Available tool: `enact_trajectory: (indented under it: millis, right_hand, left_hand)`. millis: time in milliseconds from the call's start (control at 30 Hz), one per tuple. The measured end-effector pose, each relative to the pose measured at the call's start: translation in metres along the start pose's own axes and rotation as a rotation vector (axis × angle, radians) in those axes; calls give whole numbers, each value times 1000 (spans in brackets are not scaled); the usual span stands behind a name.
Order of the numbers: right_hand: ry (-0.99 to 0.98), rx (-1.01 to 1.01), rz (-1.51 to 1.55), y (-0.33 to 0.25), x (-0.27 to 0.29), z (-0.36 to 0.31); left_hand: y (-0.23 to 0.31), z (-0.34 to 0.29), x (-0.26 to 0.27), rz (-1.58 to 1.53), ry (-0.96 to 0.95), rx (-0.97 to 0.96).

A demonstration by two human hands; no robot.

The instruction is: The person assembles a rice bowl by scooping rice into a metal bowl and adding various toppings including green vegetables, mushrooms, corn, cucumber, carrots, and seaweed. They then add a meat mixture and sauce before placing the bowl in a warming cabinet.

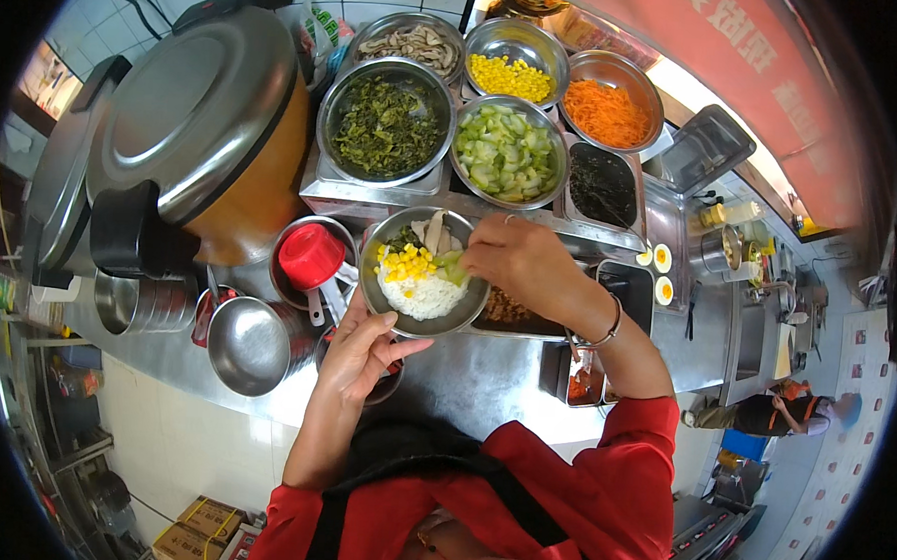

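Observation:
My left hand holds a metal bowl from below, thumb against its near rim. Inside lie white rice, yellow corn kernels, dark chopped greens, pale slices and light green vegetable slices. Over the bowl's right rim, my right hand has its fingers pinched together at the green slices; whatever is between the fingertips is hidden. Just beyond stand basins of chopped greens and green vegetable slices. Farther back are basins of pale brown slices, corn and shredded carrot.
Two large cookers stand at the left. Metal bowls and a red scoop are near my left arm. A dark-filled tray, halved eggs and a tray of brown minced food lie rightward. A person stands far right.

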State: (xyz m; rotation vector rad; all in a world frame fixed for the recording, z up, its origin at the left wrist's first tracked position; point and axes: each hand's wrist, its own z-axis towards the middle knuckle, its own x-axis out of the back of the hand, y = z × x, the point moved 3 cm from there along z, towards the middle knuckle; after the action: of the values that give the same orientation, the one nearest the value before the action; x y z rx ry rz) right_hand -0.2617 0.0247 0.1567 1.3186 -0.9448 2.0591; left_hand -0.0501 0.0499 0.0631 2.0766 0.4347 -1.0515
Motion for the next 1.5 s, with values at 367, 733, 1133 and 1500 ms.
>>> enact_trajectory:
  millis: [367,733,1133,1500]
  right_hand:
    - [-370,-238,587,-8,40,-15]
    - [54,-904,-573,315,41,-45]
    - [543,-872,-161,352,60,-74]
    - [297,-634,1053,155,51,-3]
  left_hand:
    - [3,-1,2,19,45,-15]
    - [10,-3,2,51,125,-91]
    - [15,12,4,118,143,-111]
    - [12,23,-8,30,48,-95]
